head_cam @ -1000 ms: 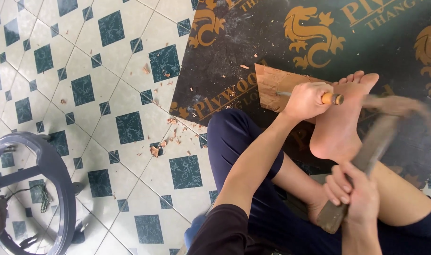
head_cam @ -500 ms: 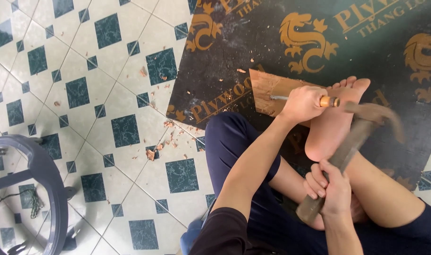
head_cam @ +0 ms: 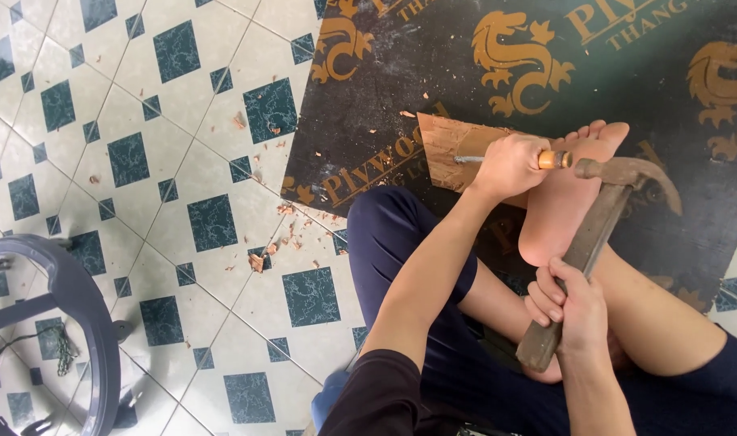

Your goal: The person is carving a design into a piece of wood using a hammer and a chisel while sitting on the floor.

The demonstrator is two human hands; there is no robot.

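On the floor, seen from the head camera, a dark plywood sheet (head_cam: 465, 89) printed with golden dragon figures is laid over white tiles with dark green diamond insets. A small, pale brown wood block (head_cam: 445, 149), rough and chipped along its left edge, is set on the sheet and is pinned under a bare foot (head_cam: 566, 198). The left hand (head_cam: 510, 165) is clamped around a chisel (head_cam: 550, 160); its orange-brown wooden handle end is shown at the right of the fist, and its thin metal shaft is laid across the block. The right hand (head_cam: 570, 307) is closed around the worn, grey wooden handle of a hammer (head_cam: 603, 214), whose rusty brown claw head is held against the chisel's handle end. The two hands are kept well apart. Wood chips (head_cam: 259, 258) are scattered over the tiles near a knee clothed in dark blue. A grey curved plastic frame (head_cam: 78, 307) is seen at the lower left.
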